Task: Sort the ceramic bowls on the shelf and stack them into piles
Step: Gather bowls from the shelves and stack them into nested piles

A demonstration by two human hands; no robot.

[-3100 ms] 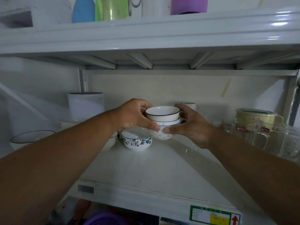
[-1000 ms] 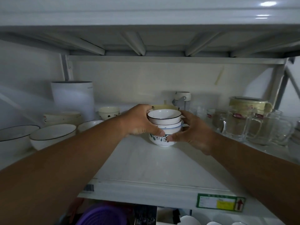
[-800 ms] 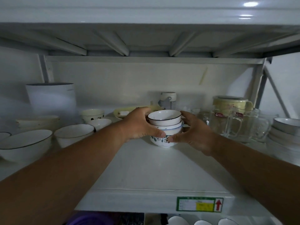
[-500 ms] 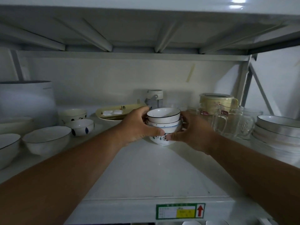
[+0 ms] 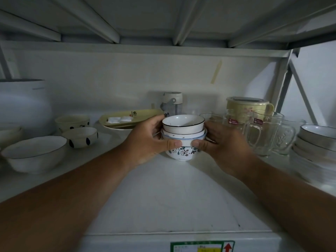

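A pile of three small ceramic bowls [image 5: 183, 135] stands on the white shelf [image 5: 163, 197] at the middle. Its top bowl is white with a dark rim, the middle one has a blue rim, the bottom one carries a flower pattern. My left hand [image 5: 147, 140] grips the pile from the left, thumb across its front. From the right my right hand [image 5: 221, 142] grips it the same way. To the left stand loose bowls: a large white bowl [image 5: 34, 153], a blue-spotted bowl [image 5: 81, 136] and a black-spotted bowl [image 5: 72, 121].
Glass mugs [image 5: 263, 133] crowd the shelf just right of my right hand, with a yellow lidded pot [image 5: 249, 106] behind. A stack of dark-rimmed bowls [image 5: 316, 140] sits far right. A yellow tray [image 5: 127, 117], a bottle [image 5: 171, 102] and a big white container [image 5: 21, 106] line the back.
The view has shifted right and closer, so the left bowls slid out toward the edge and the right stack came in. Both hands stay on the pile, which rests on the shelf.
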